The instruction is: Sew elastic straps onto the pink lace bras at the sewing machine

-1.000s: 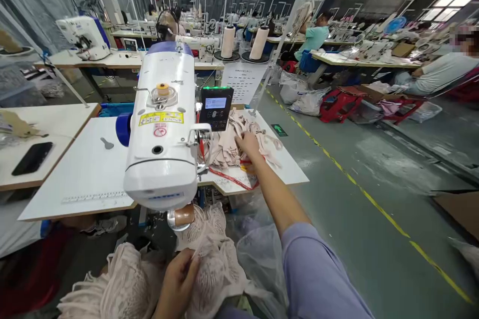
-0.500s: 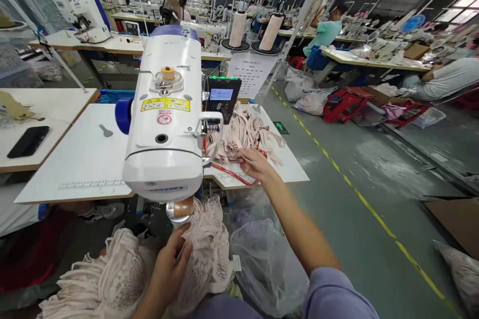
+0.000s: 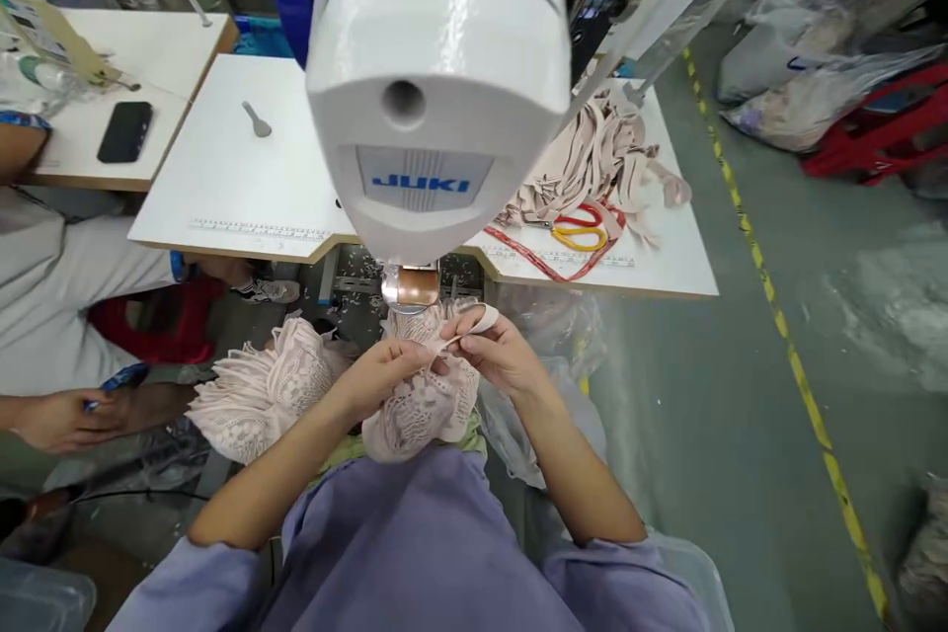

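Both my hands meet just below the head of a white JUKI sewing machine. My left hand pinches the pale pink lace garment that lies in my lap. My right hand pinches a short beige elastic strap against the same garment. More lace fabric spills to the left of my lap. A heap of beige straps lies on the white table to the right of the machine, with red and yellow scissors beside it.
A black phone lies on the neighbouring table at left. Another person's arm and hand show at the left edge. Clear plastic bags hang by my right knee. Bagged goods and a red crate sit across the yellow floor line at right.
My right hand came back from the strap heap on the table to my lap, carrying a strap. My view tipped down and both hands now hold the work together under the machine head.
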`<action>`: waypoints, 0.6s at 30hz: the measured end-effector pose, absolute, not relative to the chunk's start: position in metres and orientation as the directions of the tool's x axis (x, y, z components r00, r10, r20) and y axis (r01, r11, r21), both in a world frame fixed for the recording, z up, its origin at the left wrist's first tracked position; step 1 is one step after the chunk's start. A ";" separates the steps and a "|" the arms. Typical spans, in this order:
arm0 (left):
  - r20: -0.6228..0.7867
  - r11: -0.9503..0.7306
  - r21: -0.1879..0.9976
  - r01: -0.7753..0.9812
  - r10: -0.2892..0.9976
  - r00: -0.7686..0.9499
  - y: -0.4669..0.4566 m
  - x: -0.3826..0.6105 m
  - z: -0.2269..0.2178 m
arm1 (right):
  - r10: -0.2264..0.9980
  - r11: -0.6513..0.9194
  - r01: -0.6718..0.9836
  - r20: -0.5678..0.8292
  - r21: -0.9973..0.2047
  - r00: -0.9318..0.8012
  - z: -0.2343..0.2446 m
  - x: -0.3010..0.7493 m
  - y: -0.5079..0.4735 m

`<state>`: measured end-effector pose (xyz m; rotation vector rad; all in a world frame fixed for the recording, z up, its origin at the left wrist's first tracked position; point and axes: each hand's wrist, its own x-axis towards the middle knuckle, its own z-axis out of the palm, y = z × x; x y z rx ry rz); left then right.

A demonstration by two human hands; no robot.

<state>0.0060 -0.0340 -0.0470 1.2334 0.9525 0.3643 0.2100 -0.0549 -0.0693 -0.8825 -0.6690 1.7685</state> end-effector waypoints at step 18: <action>0.153 -0.473 0.789 0.392 0.769 0.620 -0.024 0.016 -0.019 | 0.959 -0.154 -0.285 -0.212 -0.946 0.188 -0.063 0.212 -0.033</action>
